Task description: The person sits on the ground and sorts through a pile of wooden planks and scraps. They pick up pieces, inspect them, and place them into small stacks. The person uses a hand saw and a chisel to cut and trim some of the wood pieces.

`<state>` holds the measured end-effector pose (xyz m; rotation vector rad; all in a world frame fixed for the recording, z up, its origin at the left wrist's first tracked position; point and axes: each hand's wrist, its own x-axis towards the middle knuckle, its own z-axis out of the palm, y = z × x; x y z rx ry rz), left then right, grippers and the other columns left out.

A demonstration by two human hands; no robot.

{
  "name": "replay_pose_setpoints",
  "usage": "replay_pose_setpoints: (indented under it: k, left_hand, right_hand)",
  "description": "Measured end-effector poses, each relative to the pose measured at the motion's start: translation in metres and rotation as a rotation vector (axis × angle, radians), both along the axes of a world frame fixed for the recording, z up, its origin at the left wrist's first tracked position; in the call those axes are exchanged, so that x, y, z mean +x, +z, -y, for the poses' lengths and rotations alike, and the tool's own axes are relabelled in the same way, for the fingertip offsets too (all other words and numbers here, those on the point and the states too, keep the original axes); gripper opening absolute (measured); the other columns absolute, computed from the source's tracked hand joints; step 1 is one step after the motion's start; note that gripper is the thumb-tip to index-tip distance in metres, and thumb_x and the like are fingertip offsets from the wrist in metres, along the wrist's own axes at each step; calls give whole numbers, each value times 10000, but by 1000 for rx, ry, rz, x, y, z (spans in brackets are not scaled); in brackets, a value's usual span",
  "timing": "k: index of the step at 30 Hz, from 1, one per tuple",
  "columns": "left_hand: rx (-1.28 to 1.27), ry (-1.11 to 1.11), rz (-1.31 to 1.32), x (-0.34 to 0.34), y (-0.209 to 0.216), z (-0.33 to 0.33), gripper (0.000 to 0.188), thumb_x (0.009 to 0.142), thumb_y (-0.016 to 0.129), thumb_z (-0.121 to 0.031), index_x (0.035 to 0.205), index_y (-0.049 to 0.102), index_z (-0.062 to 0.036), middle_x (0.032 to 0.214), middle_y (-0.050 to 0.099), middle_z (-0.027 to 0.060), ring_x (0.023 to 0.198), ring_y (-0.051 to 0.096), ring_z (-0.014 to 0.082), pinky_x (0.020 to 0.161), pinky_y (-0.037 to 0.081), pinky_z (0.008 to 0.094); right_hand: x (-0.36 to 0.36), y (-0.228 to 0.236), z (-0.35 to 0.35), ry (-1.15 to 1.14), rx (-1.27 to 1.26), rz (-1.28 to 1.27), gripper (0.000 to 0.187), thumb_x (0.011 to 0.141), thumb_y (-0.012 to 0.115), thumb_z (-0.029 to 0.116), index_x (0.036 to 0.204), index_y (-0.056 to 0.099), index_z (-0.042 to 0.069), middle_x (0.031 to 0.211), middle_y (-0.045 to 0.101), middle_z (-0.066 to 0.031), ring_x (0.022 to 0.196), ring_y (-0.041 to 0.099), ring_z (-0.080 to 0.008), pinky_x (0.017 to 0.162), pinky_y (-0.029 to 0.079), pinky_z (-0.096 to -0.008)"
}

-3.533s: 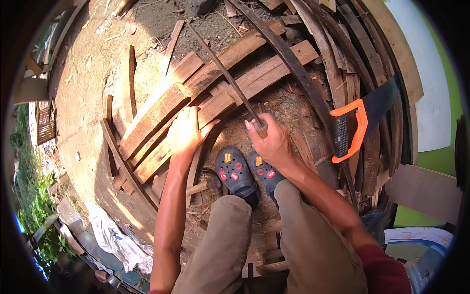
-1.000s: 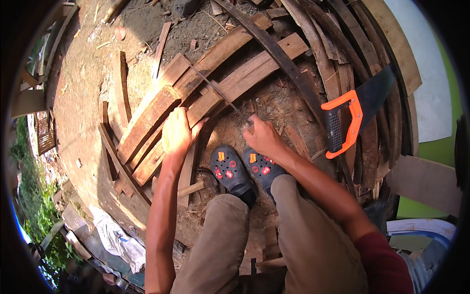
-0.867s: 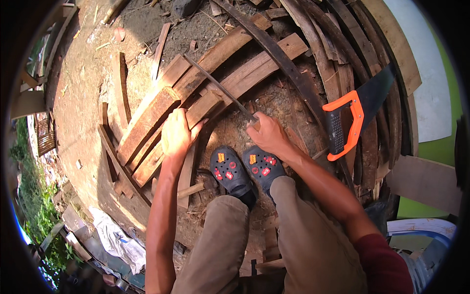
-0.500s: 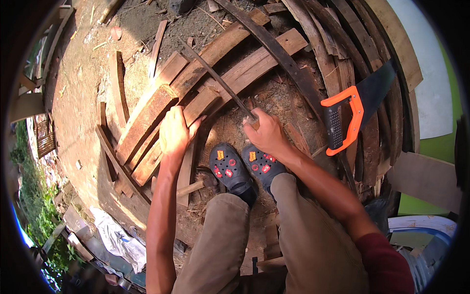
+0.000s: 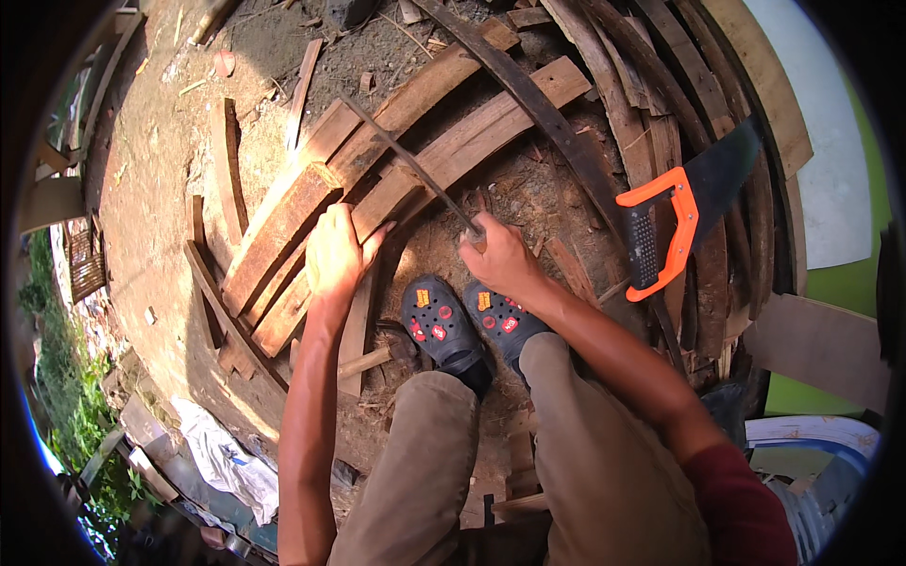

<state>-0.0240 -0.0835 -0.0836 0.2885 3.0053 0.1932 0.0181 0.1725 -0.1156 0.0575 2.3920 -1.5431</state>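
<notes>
The metal tool (image 5: 406, 158), long and thin, slants across the right end of the short piece of wood (image 5: 389, 200), which lies among loose boards near the clogs (image 5: 444, 325); whether metal and wood touch there cannot be made out. The likeliest trouble, I judge, is a slip: if the tool skidded along the wood toward the left, it could run into the left hand (image 5: 335, 259), whose thumb lies along the near edge not far from that end. The wood could also roll or slide, since it is backed only by loose pieces such as the thick block (image 5: 283, 231) and the long board (image 5: 510, 118). The tool's far tip reaches over the other timber and might snag on a corner, jerking the handle end toward the clogs. A wide swing of the right arm could knock the saw (image 5: 665, 231), resting on the planks at the right. As for the grip, the right hand (image 5: 500, 257) is curled fully round the tool's near end, with little gap. The left hand is part-spread, fingers across the top of the short piece and thumb on its near side, clamping it; the fingertips come close to the block's end.
</notes>
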Motion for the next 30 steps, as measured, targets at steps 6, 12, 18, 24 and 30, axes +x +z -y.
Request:
replay_pose_setpoints:
  k: [6, 12, 18, 24, 30]
  left_hand:
    - [3, 3, -23, 2, -4, 4, 649, 863, 744, -520, 1124, 539, 38, 970, 625, 223, 927, 635, 394, 790, 523, 455]
    - [-24, 7, 28, -1, -2, 2, 647, 870, 732, -534, 1111, 539, 34, 983, 627, 224, 934, 633, 396, 793, 524, 455]
    - [1, 23, -9, 3, -1, 2, 645, 866, 733, -538, 1098, 535, 31, 985, 624, 225, 926, 632, 400, 795, 522, 459]
    - [13, 1, -20, 0, -2, 3, 641, 859, 751, -517, 1116, 538, 30, 966, 625, 225, 917, 633, 403, 788, 521, 458]
    - [-14, 8, 8, -1, -3, 4, 658, 858, 744, -520, 1155, 542, 31, 1013, 628, 216, 950, 632, 383, 817, 519, 453]
  right_hand:
    - [-13, 27, -2, -21, -88, -28, 297, 884, 670, 196, 1041, 599, -46, 714, 659, -243, 717, 694, -432, 654, 533, -471]
    - [-5, 3, -1, 90, 60, 111, 282, 897, 653, 165, 1073, 591, -47, 707, 652, -270, 731, 695, -453, 670, 535, -506]
    - [-17, 49, -4, 40, -32, 173, 435, 890, 615, 226, 1170, 583, -107, 775, 665, -314, 823, 694, -477, 757, 548, -529]
    - [-10, 11, -12, 80, 76, 159, 474, 880, 630, 220, 1204, 576, -121, 774, 663, -312, 821, 696, -471, 745, 550, -525]
    - [-9, 10, -7, 53, -29, 112, 378, 877, 649, 198, 1102, 592, -100, 705, 646, -284, 751, 688, -468, 695, 528, -535]
